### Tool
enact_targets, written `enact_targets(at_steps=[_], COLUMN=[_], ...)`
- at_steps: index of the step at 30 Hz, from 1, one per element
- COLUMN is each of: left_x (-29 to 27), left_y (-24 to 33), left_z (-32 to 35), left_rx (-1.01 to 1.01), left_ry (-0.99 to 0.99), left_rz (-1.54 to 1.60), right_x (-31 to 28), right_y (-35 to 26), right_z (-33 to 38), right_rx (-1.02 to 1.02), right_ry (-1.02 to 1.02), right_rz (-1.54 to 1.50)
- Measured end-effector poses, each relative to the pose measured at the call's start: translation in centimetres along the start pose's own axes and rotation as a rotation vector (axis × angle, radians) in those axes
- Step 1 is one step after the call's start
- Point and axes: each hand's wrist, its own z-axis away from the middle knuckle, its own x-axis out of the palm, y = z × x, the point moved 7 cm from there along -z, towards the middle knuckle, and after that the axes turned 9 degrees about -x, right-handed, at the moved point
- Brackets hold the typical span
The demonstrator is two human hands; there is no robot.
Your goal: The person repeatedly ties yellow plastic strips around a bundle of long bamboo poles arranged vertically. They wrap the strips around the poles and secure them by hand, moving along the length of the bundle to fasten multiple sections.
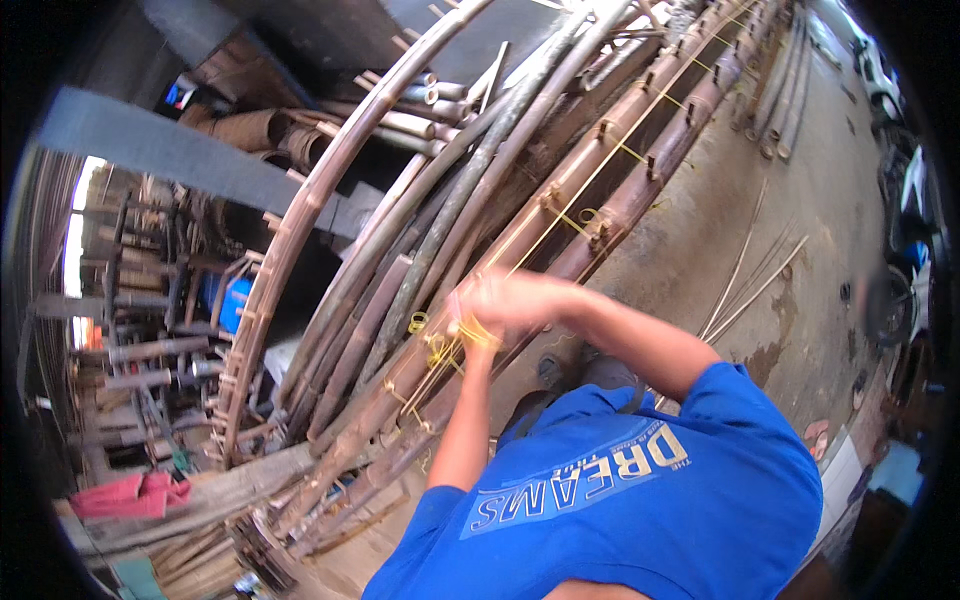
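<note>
Yellow thin cord (pixel 480 335) crosses the left hand (pixel 473 314) near its wrist, above two long brown bamboo poles (pixel 577 168) lying side by side with a dark slot between them. The right hand (pixel 518 298) overlaps the left; both are blurred, so I cannot tell whether their fingers pinch, press together or spread. More strands of the cord bridge the slot between short dark pegs (pixel 604 131) standing along the poles. Leftward, grey-brown bamboo stems (pixel 490 150) crowd close to the poles' outer edge. Rightward, grey concrete floor (pixel 720 230) leaves open room up to parked motorbikes (pixel 893 312), with thin pale sticks (pixel 757 285) lying across part of it.
</note>
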Motion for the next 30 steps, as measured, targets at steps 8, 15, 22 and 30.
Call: enact_targets(at_steps=[8, 15, 22, 30], left_x=[-2.5, 1.8, -6.7, -3.4], left_y=[4.1, 4.4, 7.2, 8.8], left_z=[-2.1, -11.1, -10.5, -11.4], left_rx=[0.449, -0.084, 0.42, 0.476], left_ry=[0.175, 0.15, 0.564, 0.617], left_rz=[0.021, -0.328, -0.365, -0.352], right_x=[5.0, 4.5, 4.1, 4.0], right_y=[8.7, 10.7, 8.8, 7.5], right_z=[16.2, 17.2, 17.2, 18.1], right_rx=[0.174, 0.158, 0.09, 0.098], right_ry=[-0.061, -0.135, -0.007, 0.05], right_rz=[0.395, 0.75, 0.47, 0.473])
